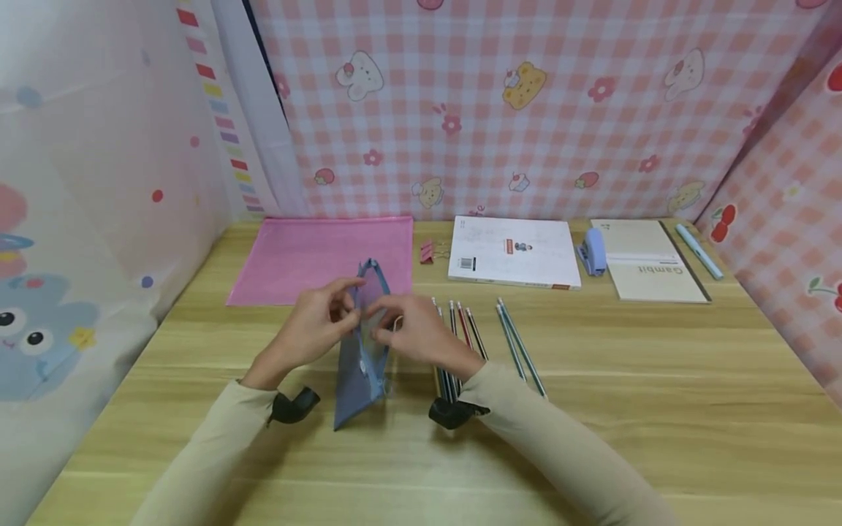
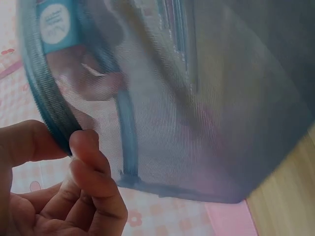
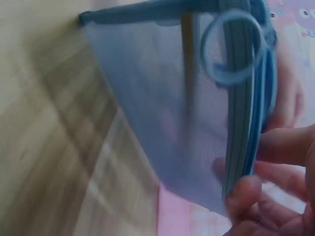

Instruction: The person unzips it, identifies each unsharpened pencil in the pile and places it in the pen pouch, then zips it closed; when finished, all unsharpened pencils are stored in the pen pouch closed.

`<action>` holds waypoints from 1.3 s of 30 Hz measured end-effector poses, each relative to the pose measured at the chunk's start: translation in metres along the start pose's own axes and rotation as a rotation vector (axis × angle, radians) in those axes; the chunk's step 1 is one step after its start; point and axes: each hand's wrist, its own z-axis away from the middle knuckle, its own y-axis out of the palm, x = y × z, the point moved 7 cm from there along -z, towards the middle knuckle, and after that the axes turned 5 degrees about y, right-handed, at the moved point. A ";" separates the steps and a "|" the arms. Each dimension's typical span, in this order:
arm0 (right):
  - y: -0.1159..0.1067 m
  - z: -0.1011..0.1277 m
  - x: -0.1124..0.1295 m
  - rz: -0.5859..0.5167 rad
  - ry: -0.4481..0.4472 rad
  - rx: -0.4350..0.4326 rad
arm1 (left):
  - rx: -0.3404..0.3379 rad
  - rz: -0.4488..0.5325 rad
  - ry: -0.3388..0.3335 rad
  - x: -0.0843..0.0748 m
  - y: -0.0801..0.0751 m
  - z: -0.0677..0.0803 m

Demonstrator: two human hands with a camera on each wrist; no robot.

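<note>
Free passage lay over the right of the table (image 1: 684, 394), beyond the right sleeve (image 1: 559, 446). The standing mesh pouch (image 1: 353, 380) and pencils (image 1: 465, 327) to its right obstructed the middle.

The mesh pouch (image 1: 354, 387) is greyish blue, its zip edge (image 2: 42, 93) a stronger teal blue. Beyond the pouch come a plain pink sheet (image 1: 316, 256) and a pink-and-white checked cloth (image 1: 421, 146) (bears, bunnies and strawberries dotted over it). Right of the pouch: black, red and teal pencils (image 1: 522, 347), a white book (image 1: 546, 248), a lilac stapler (image 1: 595, 252), a cream notebook (image 1: 634, 277).
</note>
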 end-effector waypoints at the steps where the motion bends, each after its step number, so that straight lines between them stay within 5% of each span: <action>1: -0.003 0.001 -0.001 -0.007 -0.005 -0.019 | 0.000 0.000 -0.002 0.001 0.000 0.000; 7: -0.030 0.008 -0.013 -0.092 0.029 -0.083 | -0.009 -0.009 -0.029 0.006 0.000 0.000; 14: -0.027 0.011 -0.035 0.237 0.075 0.130 | -0.012 -0.010 -0.035 0.008 0.000 -0.002; 19: -0.019 0.012 -0.046 0.372 0.082 0.169 | -0.021 -0.012 -0.034 0.008 -0.002 -0.001; 31: 0.001 0.009 -0.050 0.475 0.196 0.232 | -0.012 -0.016 -0.025 0.007 -0.001 -0.002; 39: 0.011 0.005 -0.041 0.515 0.195 0.170 | -0.011 -0.007 -0.028 0.007 -0.001 -0.001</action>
